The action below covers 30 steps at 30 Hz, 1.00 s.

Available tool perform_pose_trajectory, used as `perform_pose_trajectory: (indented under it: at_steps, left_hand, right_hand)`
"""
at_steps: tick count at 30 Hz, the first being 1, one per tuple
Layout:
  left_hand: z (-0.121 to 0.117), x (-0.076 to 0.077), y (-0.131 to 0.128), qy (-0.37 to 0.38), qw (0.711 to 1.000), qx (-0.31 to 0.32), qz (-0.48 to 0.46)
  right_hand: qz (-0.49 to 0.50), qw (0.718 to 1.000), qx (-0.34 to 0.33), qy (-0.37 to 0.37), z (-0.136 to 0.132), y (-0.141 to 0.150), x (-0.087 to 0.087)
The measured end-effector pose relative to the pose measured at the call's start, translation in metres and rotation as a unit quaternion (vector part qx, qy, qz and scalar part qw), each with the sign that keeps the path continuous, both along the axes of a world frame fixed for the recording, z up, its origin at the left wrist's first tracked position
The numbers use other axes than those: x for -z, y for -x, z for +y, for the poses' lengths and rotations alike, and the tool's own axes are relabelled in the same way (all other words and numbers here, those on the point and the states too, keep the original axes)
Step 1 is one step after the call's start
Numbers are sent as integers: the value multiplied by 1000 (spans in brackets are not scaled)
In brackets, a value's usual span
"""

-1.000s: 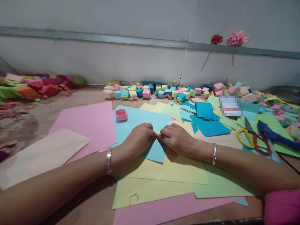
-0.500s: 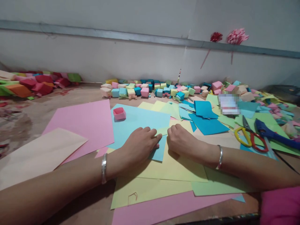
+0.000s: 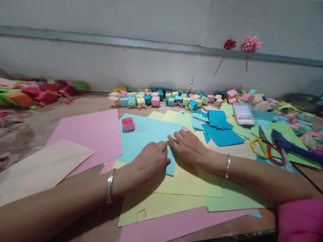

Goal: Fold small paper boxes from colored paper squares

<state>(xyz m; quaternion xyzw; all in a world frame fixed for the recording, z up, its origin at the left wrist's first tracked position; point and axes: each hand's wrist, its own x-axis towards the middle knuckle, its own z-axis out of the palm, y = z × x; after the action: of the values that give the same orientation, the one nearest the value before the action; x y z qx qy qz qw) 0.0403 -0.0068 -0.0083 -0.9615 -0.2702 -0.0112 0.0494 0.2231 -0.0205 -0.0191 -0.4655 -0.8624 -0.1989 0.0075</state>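
Over the light blue sheet (image 3: pixel 148 129), my left hand (image 3: pixel 148 159) has its fingers bent and closed on a small pale green paper piece (image 3: pixel 170 145). My right hand (image 3: pixel 188 146) comes in from the other side, its fingers pressed together on the same piece. The fingertips of both hands nearly meet there, hiding most of the paper and its folds. Beyond my left hand, a small open pink paper box (image 3: pixel 128 124) stands on the blue sheet. Yellow sheets (image 3: pixel 191 181) lie beneath my hands.
Pink (image 3: pixel 88 134) and cream sheets (image 3: pixel 42 168) lie left. Right are scissors (image 3: pixel 264 148), a blue glue gun (image 3: pixel 290 144) and dark blue paper (image 3: pixel 222 134). Folded paper cubes (image 3: pixel 155 101) line the wall, with more red and orange ones (image 3: pixel 46 97) at far left.
My right hand has moved left, up against my left fingertips, and its fingers have reached forward over the pale green piece. The piece showed between my hands before and is now mostly covered.
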Motion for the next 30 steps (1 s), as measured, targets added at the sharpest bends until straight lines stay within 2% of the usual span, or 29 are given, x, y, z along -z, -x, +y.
perform_pose_trajectory:
  at_steps: [2, 4, 11, 13, 16, 18, 22, 26, 30]
  left_hand:
    - [3, 1, 1, 4, 1000, 3, -13]
    - [7, 1, 2, 11, 1000, 8, -13]
    - [7, 1, 2, -20, 1000, 13, 9]
    - [6, 5, 2, -27, 999, 3, -34]
    - [4, 11, 3, -42, 992, -18, -119]
    - [5, 15, 3, -34, 989, -24, -142]
    - [9, 15, 3, -25, 988, -36, -145]
    - [12, 9, 3, -35, 987, -49, -150]
    - [10, 0, 2, 21, 987, -55, -150]
  right_hand:
    - [7, 998, -29, 50, 5, 3, 1]
    - [13, 996, -25, 85, 7, 4, 2]
    - [-4, 985, 127, 116, -6, -1, -6]
    - [-4, 986, 136, 96, -7, -4, -9]
    - [34, 989, 145, 13, -5, -7, -9]
    - [70, 989, 131, -13, -4, -9, -6]
    - [98, 993, 59, 13, -6, -11, 1]
    - [107, 994, 21, -27, -8, -11, 4]
    - [106, 993, 15, -39, -8, -11, 1]
